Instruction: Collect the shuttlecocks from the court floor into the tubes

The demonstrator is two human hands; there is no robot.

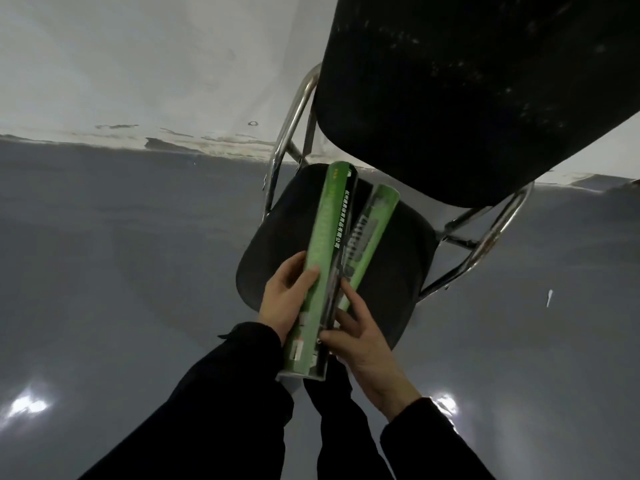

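- Green cardboard is what both tubes look to be made of, so they should be light, stiff along their length, and easy to dent if squeezed hard.
- Larger tube [323, 268] is gripped near its lower end by the left hand [285, 299], thumb wrapped over its side.
- Slimmer tube [369, 237] lies just beside it, touching; the right hand [360, 344] pinches at the pair's lower part, fingers curled around them.
- Both are held above the front edge of the black chair seat [391, 271].
- Long axes run nearly parallel, far ends pointing away toward the chair back [478, 98].
- Best hold is probably mid-length, with a loose wrap.
- One shuttlecock [549, 297] seems to lie on the grey floor [121, 254], well apart.
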